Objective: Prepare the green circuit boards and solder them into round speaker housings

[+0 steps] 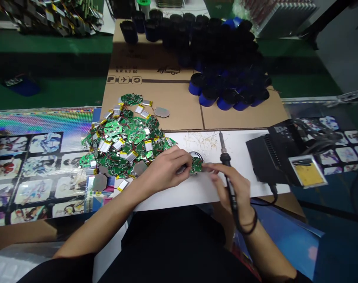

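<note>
A small green circuit board [196, 165] is between my two hands over the white work surface. My left hand [170, 167] is closed at its left side, around a dark grey piece that is mostly hidden by the fingers. A soldering iron [225, 157] rests in my right hand [235, 186], its metal tip pointing away from me and its cord running down by the wrist. The thumb and forefinger of that hand reach to the board's right edge, slightly blurred. Behind the board lies a loop of black wire [196, 154].
A heap of green circuit boards with silver batteries [128, 137] lies to the left. Many blue-black cylinders [226, 98] stand on cardboard [155, 102] behind. At right is a black soldering station [267, 157] with a yellow sponge tray [309, 171]. Wire clippings [207, 139] litter the surface.
</note>
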A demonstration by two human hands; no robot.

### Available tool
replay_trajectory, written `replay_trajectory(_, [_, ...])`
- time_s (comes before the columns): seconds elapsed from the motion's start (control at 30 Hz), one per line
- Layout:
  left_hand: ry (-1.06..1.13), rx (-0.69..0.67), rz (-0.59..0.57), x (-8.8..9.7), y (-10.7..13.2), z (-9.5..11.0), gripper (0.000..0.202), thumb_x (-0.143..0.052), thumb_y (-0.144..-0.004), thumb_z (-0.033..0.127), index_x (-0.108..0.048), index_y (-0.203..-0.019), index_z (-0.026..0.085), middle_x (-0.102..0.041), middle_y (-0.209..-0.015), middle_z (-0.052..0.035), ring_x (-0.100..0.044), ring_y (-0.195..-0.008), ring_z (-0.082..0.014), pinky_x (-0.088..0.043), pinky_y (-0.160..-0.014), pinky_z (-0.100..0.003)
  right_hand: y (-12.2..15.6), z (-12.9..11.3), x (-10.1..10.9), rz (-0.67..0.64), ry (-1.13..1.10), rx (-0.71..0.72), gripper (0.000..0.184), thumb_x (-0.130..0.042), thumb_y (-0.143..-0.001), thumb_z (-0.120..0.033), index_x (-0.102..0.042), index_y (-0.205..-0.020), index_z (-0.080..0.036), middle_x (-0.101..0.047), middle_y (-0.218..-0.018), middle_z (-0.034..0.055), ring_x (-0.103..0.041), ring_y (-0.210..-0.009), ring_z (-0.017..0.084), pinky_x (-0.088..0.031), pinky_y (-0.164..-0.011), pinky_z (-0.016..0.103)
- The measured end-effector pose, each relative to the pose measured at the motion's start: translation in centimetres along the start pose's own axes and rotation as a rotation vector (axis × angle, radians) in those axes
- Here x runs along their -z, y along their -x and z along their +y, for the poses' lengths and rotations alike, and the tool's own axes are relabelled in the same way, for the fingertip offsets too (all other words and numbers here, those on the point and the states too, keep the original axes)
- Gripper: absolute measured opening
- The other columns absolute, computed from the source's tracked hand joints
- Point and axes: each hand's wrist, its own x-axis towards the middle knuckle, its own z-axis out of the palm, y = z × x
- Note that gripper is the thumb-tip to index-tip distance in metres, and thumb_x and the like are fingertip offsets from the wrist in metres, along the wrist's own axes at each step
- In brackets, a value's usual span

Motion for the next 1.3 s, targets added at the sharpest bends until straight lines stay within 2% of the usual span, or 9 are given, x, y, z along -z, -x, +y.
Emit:
replay_trajectory(0.07, [0.000,-0.001,-0.004,0.0,0.0,0.0,0.011,-0.056,-0.099,0.016,-0.064,-0.094,0.019,-0.074,-0.099,-0.0052,-0.064,-0.094,-0.0197,-0.053,-0.089,-0.036,-0.2,0.1,-0.9,-0.039,0.078,0.074,0.036,-0.075,-0.096,-0.019,-0.065,-0.130,-0.027,-0.079,-0.120,0.0097,-0.076,-0.111,0.029,-0.063,-0.097,0.049])
replay_trajectory(0.17, [0.003,-0.003,-0.005,0.0,0.1,-0.1,0.010,-0.056,-0.101,0.018,-0.066,-0.096,0.020,-0.075,-0.101,-0.0053,-0.065,-0.095,-0.0201,-0.052,-0.090,-0.037,-0.4,0.4,-1.5,-0.038,0.074,0.082,0.044,-0.076,-0.094,-0.015,-0.060,-0.134,-0.028,-0.077,-0.120,0.0090,-0.074,-0.114,0.027,-0.063,-0.099,0.048])
replay_trajectory(0.4, [0.024,-0.024,0.028,0.1,0.3,-0.3,0.008,-0.060,-0.102,0.019,-0.068,-0.103,0.020,-0.076,-0.103,-0.0045,-0.065,-0.094,-0.0192,-0.051,-0.092,-0.038,-1.0,1.1,-0.9,-0.107,-0.008,0.056,0.043,-0.077,-0.093,-0.013,-0.061,-0.130,-0.027,-0.076,-0.121,0.0068,-0.074,-0.114,0.024,-0.062,-0.101,0.042])
replay_trajectory(0.7, [-0.009,-0.080,-0.002,-0.2,0.2,-0.4,0.010,-0.060,-0.105,0.023,-0.069,-0.110,0.021,-0.075,-0.113,-0.0050,-0.060,-0.102,-0.0202,-0.052,-0.096,-0.037,-2.0,2.9,0.0,-0.174,-0.071,0.078,0.046,-0.078,-0.092,-0.013,-0.061,-0.132,-0.030,-0.076,-0.124,0.0055,-0.074,-0.116,0.024,-0.060,-0.105,0.042])
replay_trajectory(0.97, [-0.037,-0.083,-0.048,0.0,-0.1,-0.3,0.011,-0.057,-0.106,0.022,-0.067,-0.106,0.019,-0.073,-0.110,-0.0063,-0.059,-0.102,-0.0210,-0.051,-0.095,-0.036,-1.6,2.0,0.7,-0.168,-0.038,0.054,0.039,-0.074,-0.095,-0.016,-0.063,-0.131,-0.027,-0.076,-0.127,0.0078,-0.072,-0.120,0.025,-0.059,-0.105,0.044])
replay_trajectory(1.07, [-0.050,-0.087,-0.057,0.0,-0.2,-0.2,0.011,-0.056,-0.107,0.022,-0.067,-0.107,0.020,-0.073,-0.112,-0.0063,-0.060,-0.101,-0.0207,-0.050,-0.096,-0.036,-0.8,1.3,1.5,-0.071,-0.115,-0.079,0.024,-0.062,-0.105,-0.027,-0.065,-0.128,-0.026,-0.080,-0.104,0.0056,-0.077,-0.090,0.021,-0.063,-0.083,0.039])
replay_trajectory(1.17, [-0.045,-0.084,-0.043,-0.1,-0.1,-0.2,0.010,-0.056,-0.106,0.020,-0.066,-0.107,0.019,-0.073,-0.111,-0.0062,-0.060,-0.101,-0.0202,-0.050,-0.096,-0.036,0.4,0.7,2.3,0.151,-0.317,-0.206,0.034,-0.058,-0.104,-0.045,-0.060,-0.133,-0.026,-0.069,-0.073,-0.0014,-0.063,-0.057,0.016,-0.050,-0.048,0.028])
replay_trajectory(1.23, [-0.036,-0.081,-0.038,-0.2,-0.1,-0.2,0.010,-0.056,-0.105,0.019,-0.066,-0.107,0.019,-0.073,-0.110,-0.0060,-0.060,-0.101,-0.0200,-0.050,-0.096,-0.036,1.2,0.3,2.9,0.254,-0.376,-0.228,0.039,-0.067,-0.097,-0.048,-0.062,-0.129,-0.025,-0.069,-0.078,-0.0001,-0.063,-0.058,0.016,-0.045,-0.044,0.025])
replay_trajectory(1.3, [-0.035,-0.084,-0.038,-0.2,-0.1,-0.2,0.009,-0.056,-0.105,0.019,-0.065,-0.107,0.019,-0.073,-0.110,-0.0060,-0.059,-0.100,-0.0198,-0.050,-0.096,-0.036,2.0,0.0,3.5,0.235,-0.331,-0.202,0.029,-0.070,-0.094,-0.039,-0.068,-0.119,-0.023,-0.072,-0.087,0.0038,-0.067,-0.061,0.016,-0.050,-0.046,0.026])
